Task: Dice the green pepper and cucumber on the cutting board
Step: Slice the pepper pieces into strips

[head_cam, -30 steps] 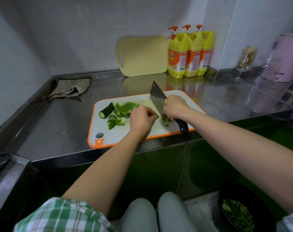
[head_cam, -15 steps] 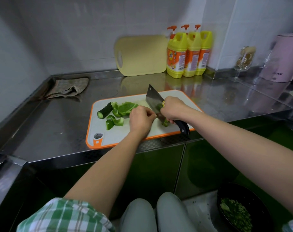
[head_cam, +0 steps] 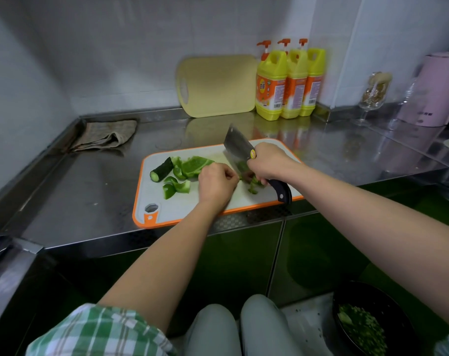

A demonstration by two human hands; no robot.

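Counter [head_cam: 90,201]: carries cutting board [head_cam: 187,209]. Cleaver [head_cam: 237,147]: your right hand [head_cam: 268,163] grips its handle, mid-dice. Left hand [head_cam: 217,182]: curled fingers pin green pepper [head_cam: 192,167] against the blade; next, edge them leftward. Cucumber [head_cam: 162,169]: stub at board's left, uncut. Versus a second ago: hands unmoved, blade barely shifted.

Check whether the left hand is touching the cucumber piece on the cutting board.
Apart. The head view shows green pepper pieces lying between the cucumber piece and the left hand.
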